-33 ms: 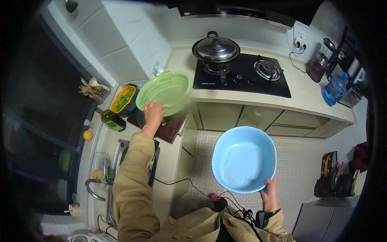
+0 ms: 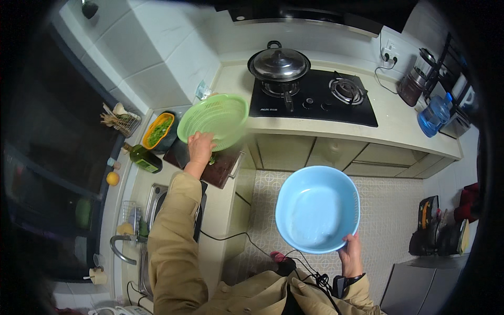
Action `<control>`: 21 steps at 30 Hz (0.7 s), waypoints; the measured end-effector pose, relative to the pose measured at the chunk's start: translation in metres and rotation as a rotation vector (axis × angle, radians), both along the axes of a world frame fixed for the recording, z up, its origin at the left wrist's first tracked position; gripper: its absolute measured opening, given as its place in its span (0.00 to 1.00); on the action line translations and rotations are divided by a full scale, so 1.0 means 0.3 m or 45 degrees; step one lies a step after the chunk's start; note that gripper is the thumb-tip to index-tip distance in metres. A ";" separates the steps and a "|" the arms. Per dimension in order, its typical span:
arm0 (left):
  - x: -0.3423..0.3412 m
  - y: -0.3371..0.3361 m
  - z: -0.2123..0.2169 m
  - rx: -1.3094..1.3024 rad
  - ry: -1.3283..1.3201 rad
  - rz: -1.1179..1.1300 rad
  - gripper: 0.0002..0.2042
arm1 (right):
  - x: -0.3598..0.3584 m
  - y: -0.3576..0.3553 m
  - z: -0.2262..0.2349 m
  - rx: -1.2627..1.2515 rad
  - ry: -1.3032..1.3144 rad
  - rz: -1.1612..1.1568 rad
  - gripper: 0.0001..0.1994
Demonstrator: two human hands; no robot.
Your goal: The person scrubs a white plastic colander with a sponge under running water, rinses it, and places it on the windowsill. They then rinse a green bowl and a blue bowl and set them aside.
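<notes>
My left hand (image 2: 200,147) is closed on the near rim of a light green plastic colander (image 2: 219,119), which is over the counter corner left of the stove. Fingers reach over its rim; the thumb is partly hidden. A brown cutting board (image 2: 219,170) with bits of green vegetable lies beneath and beside that hand. My right hand (image 2: 350,257) grips the lower right rim of a light blue plastic basin (image 2: 315,210), held over the floor in front of me. A little water or wet shine shows on the basin's bottom.
An orange basket (image 2: 158,130) of chopped greens and a green glass bottle (image 2: 145,158) stand left of the colander. A lidded pan (image 2: 280,65) sits on the black gas stove (image 2: 315,102). The sink tap (image 2: 122,245) is near my left arm; a black cable (image 2: 231,237) hangs beside the cabinet.
</notes>
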State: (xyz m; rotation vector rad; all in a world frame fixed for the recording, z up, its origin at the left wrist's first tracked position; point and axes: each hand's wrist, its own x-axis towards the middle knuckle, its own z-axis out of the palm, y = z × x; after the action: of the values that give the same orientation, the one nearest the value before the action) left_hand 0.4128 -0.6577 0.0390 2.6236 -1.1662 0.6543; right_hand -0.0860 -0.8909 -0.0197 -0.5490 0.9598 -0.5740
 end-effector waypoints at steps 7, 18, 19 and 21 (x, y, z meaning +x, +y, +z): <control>0.121 -0.156 -0.201 0.134 -0.001 0.025 0.09 | -0.022 -0.003 -0.029 0.088 -0.037 -0.071 0.29; -0.024 -0.013 -0.251 -0.155 -0.102 0.183 0.10 | 0.042 0.007 -0.012 0.082 -0.096 0.045 0.30; -0.087 0.047 -0.227 -0.164 -0.009 0.193 0.10 | 0.056 0.007 -0.008 0.072 -0.101 0.084 0.30; -0.232 0.182 -0.190 -0.233 -0.017 0.234 0.10 | 0.086 0.009 -0.001 0.091 -0.140 0.178 0.29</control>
State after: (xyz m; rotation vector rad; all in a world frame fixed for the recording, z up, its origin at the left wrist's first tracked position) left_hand 0.3430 -0.6031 -0.0181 2.5915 -0.8311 0.7731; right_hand -0.0603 -0.8882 -0.0201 -0.5107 0.8279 -0.4381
